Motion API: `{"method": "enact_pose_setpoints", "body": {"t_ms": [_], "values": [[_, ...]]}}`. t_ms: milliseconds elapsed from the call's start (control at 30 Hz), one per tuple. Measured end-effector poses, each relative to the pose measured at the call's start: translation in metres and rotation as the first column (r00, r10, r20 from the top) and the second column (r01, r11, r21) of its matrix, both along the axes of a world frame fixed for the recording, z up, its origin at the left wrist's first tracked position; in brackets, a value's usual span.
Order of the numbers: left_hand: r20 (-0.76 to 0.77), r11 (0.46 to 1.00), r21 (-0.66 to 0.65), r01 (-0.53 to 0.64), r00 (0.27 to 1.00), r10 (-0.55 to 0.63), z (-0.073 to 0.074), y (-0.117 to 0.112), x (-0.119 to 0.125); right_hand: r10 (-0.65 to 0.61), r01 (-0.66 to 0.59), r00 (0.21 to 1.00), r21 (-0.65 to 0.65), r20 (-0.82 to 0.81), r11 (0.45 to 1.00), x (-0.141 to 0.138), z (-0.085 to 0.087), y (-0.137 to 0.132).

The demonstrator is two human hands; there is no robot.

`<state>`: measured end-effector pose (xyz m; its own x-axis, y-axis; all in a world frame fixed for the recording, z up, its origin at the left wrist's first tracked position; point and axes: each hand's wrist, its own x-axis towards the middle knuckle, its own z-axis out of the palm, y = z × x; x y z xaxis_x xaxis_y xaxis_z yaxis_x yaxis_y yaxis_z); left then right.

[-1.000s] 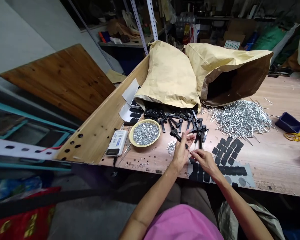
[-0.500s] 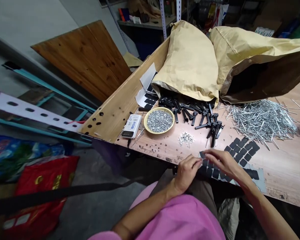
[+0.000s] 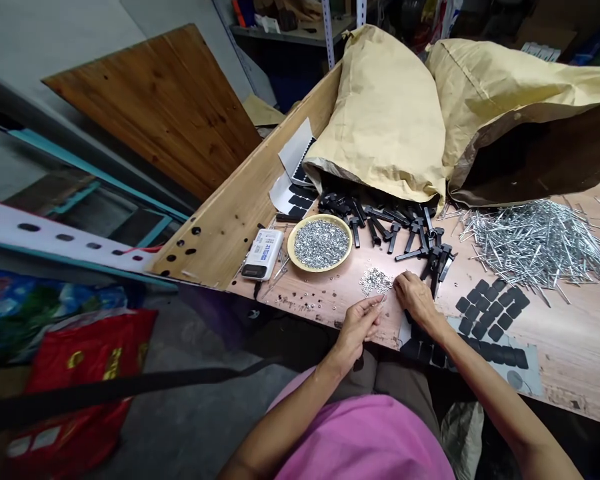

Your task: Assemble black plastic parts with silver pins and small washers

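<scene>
Silver washers lie in a small loose heap (image 3: 375, 280) on the desk (image 3: 570, 347), just right of the frame's centre. The right hand (image 3: 416, 298) is laid at the heap's right edge, fingertips down among them. Whether its grip is closed on a washer cannot be told, since the fingertips are turned away. The left hand (image 3: 361, 325) is held just below the heap, at the desk's near edge, its grip pinched shut on a thin pin (image 3: 381, 301) that points up toward the heap.

The step is judged to be the picking of one washer for the pin. It is best done by sliding a single washer clear of the heap before it is lifted, so that two are not taken together. The pin is best kept close, so that the washer is carried only a short way.

The pin is seen only as a pale sliver, and its length cannot be judged. The black plastic parts (image 3: 395, 227) are half hidden in the mouth of a paper sack (image 3: 390, 120). The pile of pins (image 3: 530, 240) is cut off at the right edge of the frame. The sheet of black pads (image 3: 495, 320) is partly covered by the right forearm.
</scene>
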<state>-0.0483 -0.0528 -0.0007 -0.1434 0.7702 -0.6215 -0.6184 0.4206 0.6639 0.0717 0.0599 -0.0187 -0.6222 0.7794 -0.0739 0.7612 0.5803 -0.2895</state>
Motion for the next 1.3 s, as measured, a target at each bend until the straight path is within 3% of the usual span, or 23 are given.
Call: {"method": "enact_pose_setpoints", "body": {"t_ms": [67, 200, 400, 633, 767, 867, 967, 1033, 1300], "values": [[0.025, 1.0, 0.007, 0.008, 1.0, -0.008, 0.001, 0.003, 0.001, -0.035, 0.029, 0.978, -0.035, -0.207, 0.999, 0.005, -0.003, -0.001], [0.031, 0.999, 0.005, 0.038, 0.999, -0.038, 0.002, 0.008, 0.005, -0.217, 0.141, 0.819, -0.18, -0.531, 0.973, 0.014, -0.002, -0.007], [-0.023, 0.994, 0.044, 0.102, 0.995, -0.101, 0.002, 0.01, 0.013, -0.436, 0.168, 0.649, -0.442, -0.623, 0.881, 0.019, 0.008, -0.022], [-0.021, 0.989, 0.072, 0.132, 0.991, -0.131, 0.002, 0.009, 0.023, -0.469, 0.182, 0.518, -0.444, -0.715, 0.877, 0.023, 0.012, -0.041], [-0.015, 0.987, 0.063, 0.15, 0.989, -0.149, 0.003, 0.009, 0.024, -0.375, 0.191, 0.55, -0.324, -0.746, 0.926, 0.028, 0.011, -0.046], [-0.01, 0.983, 0.071, 0.169, 0.986, -0.169, 0.004, 0.01, 0.024, -0.202, 0.176, 0.643, -0.114, -0.738, 0.978, 0.035, 0.011, -0.047], [-0.006, 0.978, 0.068, 0.2, 0.98, -0.2, 0.004, 0.01, 0.024, 0.058, 0.036, 0.75, 0.129, -0.659, 0.991, 0.043, 0.012, -0.046], [-0.007, 0.974, 0.055, 0.22, 0.975, -0.22, 0.005, 0.01, 0.023, 0.191, -0.073, 0.781, 0.217, -0.595, 0.973, 0.047, 0.014, -0.045], [-0.063, 0.95, 0.121, 0.287, 0.958, -0.282, 0.011, 0.009, 0.019, 0.178, -0.06, 0.808, 0.223, -0.562, 0.973, 0.052, 0.03, -0.041]]}}
